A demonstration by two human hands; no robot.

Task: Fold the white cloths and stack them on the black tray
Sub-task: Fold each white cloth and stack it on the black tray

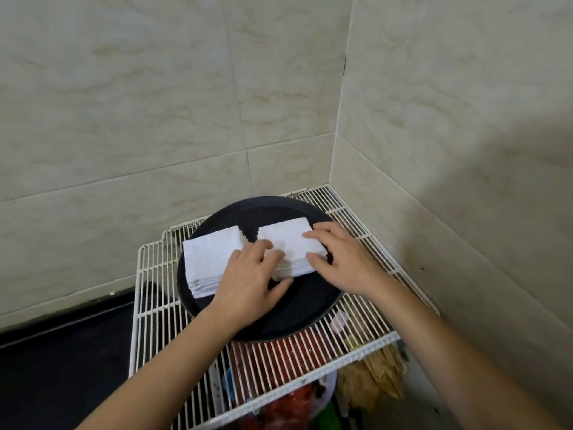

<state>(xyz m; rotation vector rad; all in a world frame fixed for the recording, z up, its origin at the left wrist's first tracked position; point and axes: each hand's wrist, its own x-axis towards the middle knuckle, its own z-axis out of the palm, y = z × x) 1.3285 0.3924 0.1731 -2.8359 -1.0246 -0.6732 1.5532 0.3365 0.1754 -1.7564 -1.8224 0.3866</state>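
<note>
A round black tray (297, 318) sits on a white wire rack. Two stacks of folded white cloths lie on it: a left stack (207, 262) and a right stack (288, 243). My left hand (251, 287) lies over the gap between the stacks, with its fingers on the right stack's left edge and its thumb at that stack's front. My right hand (338, 259) holds the same stack from the right side, fingers laid over its top and thumb along its front edge.
The white wire rack (366, 231) fills a corner of beige tiled walls. Under the rack are red bags (279, 361) and a tan bundle (375, 377). A dark surface (62, 352) lies to the left, lower down.
</note>
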